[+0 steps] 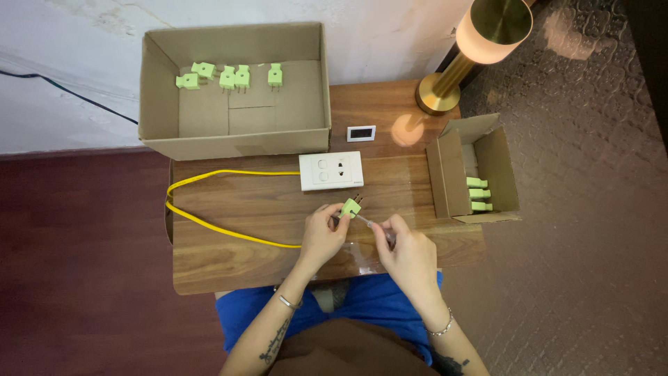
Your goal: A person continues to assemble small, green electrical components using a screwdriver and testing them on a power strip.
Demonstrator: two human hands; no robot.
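Two hands over the front of the wooden table (229, 257). Left hand (321, 235) pinches a green plug (351, 207) between fingertips, prongs pointing up-right, plug lifted just below the white socket block (331, 170). Right hand (410, 254) is closed around a thin screwdriver (369, 223) — tip sits at the plug's side. A yellow cable (209, 223) loops from the socket block's left side across the table to the left hand. The large open cardboard box (160, 104) at the back-left holds five green plugs (227, 76), loose along its far wall. The small cardboard box (497, 163) at the right lies open, more green plugs (479, 193) stacked inside. A small white rectangular label (361, 133) lies behind the socket block; a brass lamp (473, 42) stands at the back-right.
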